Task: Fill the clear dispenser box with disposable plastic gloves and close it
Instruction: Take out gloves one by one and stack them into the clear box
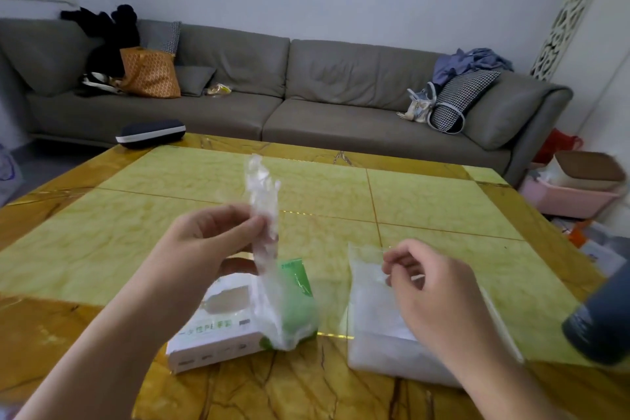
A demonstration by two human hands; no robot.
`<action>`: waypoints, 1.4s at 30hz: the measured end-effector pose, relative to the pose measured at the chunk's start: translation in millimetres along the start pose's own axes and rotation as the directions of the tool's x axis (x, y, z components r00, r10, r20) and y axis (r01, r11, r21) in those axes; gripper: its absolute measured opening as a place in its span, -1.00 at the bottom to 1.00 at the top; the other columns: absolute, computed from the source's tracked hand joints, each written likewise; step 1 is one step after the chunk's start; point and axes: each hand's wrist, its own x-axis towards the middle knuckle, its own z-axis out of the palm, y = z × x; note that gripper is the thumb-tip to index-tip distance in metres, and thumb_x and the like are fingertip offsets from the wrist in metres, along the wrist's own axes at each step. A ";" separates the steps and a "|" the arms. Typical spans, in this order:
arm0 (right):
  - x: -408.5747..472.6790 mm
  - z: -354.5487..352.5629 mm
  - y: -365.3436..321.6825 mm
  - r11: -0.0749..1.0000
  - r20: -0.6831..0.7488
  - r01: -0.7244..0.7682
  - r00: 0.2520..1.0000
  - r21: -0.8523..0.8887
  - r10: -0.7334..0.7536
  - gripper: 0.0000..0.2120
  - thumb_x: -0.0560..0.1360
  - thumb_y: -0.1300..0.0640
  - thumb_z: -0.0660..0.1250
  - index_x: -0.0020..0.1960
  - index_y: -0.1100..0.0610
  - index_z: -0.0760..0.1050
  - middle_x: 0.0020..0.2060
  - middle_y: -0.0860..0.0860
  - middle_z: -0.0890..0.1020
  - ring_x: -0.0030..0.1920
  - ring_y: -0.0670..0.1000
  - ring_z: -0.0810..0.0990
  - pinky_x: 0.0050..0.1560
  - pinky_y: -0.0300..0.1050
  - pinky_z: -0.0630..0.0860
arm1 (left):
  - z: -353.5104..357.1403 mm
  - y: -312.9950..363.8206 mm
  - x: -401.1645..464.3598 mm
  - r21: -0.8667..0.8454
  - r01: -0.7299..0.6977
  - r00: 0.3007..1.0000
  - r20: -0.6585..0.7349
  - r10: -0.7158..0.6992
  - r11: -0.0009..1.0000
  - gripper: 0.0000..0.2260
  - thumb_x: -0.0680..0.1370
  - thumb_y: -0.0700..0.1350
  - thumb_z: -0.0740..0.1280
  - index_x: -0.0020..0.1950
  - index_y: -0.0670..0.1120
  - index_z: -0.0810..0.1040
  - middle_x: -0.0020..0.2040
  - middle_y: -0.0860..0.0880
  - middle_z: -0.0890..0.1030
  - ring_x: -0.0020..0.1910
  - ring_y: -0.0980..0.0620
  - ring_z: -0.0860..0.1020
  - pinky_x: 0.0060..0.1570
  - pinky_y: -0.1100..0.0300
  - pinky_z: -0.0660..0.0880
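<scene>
My left hand (218, 235) pinches a crumpled clear plastic glove (264, 215) and holds it upright above the table. Below it lies a white and green cardboard glove carton (221, 327) with an oval opening on top; the glove's lower end hangs over the carton's green end. To the right sits the clear dispenser box (378, 324), frosted, with pale plastic inside. My right hand (429, 286) hovers over that box with its fingers curled and fingertips pinched together; whether it holds a bit of plastic I cannot tell.
The yellow-green marble table (443, 201) has brown borders. A dark cylindrical bottle (603, 320) stands at the right edge. A dark case (150, 136) lies at the far left corner. Behind the table is a grey sofa (306, 92) with bags and cushions.
</scene>
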 end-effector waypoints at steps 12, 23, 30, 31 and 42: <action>-9.3 15.1 -21.4 0.514 0.488 -0.484 0.862 0.708 0.138 -0.87 0.58 0.19 0.49 0.08 0.24 0.71 -0.02 0.26 0.73 -0.06 0.23 0.72 -0.01 0.15 0.69 | 40.1 -23.9 4.8 -0.489 0.112 0.988 0.147 -0.045 0.865 -0.72 0.48 -0.14 0.40 0.07 -0.33 0.60 0.09 -0.29 0.64 -0.05 -0.18 0.67 -0.05 -0.04 0.66; -4.6 -0.8 -24.3 0.610 0.272 -0.370 0.929 0.701 0.251 -0.65 0.71 0.09 0.29 -0.08 0.33 0.64 -0.27 0.26 0.70 -0.35 0.21 0.63 -0.33 0.05 0.56 | 74.6 -35.7 -9.1 0.011 0.172 0.984 -0.042 -0.171 0.985 -0.85 0.57 -0.38 0.40 0.12 -0.26 0.62 -0.14 -0.24 0.73 -0.26 -0.12 0.70 -0.29 0.12 0.65; 3.4 -9.7 -9.6 0.687 0.163 -0.314 0.947 0.655 0.278 -0.78 0.63 0.17 0.40 -0.12 0.30 0.60 -0.32 0.17 0.65 -0.40 0.11 0.59 -0.38 -0.04 0.48 | 70.2 -31.7 -8.7 0.141 0.099 0.992 0.059 -0.109 0.985 -0.80 0.55 -0.42 0.40 0.12 -0.20 0.62 -0.15 -0.21 0.74 -0.22 -0.17 0.70 -0.21 -0.01 0.61; 4.0 -10.7 -8.3 0.699 0.128 -0.300 0.949 0.649 0.288 -0.76 0.64 0.15 0.40 -0.14 0.27 0.62 -0.34 0.16 0.63 -0.40 0.09 0.58 -0.38 -0.05 0.49 | 69.4 -32.1 -8.5 0.151 0.090 0.993 0.063 -0.100 0.984 -0.81 0.55 -0.41 0.41 0.11 -0.20 0.63 -0.16 -0.20 0.74 -0.21 -0.19 0.69 -0.19 -0.01 0.60; 8.0 -20.4 -4.8 0.595 0.027 -0.264 0.926 0.759 0.378 -0.60 0.71 0.10 0.26 -0.22 0.23 0.66 -0.35 0.29 0.64 -0.42 0.23 0.62 -0.35 0.03 0.57 | 65.2 -33.6 -3.2 -0.065 0.112 0.989 -0.091 -0.117 0.992 -0.84 0.66 -0.32 0.26 0.09 -0.27 0.64 -0.07 -0.25 0.73 -0.25 -0.10 0.69 -0.19 0.02 0.64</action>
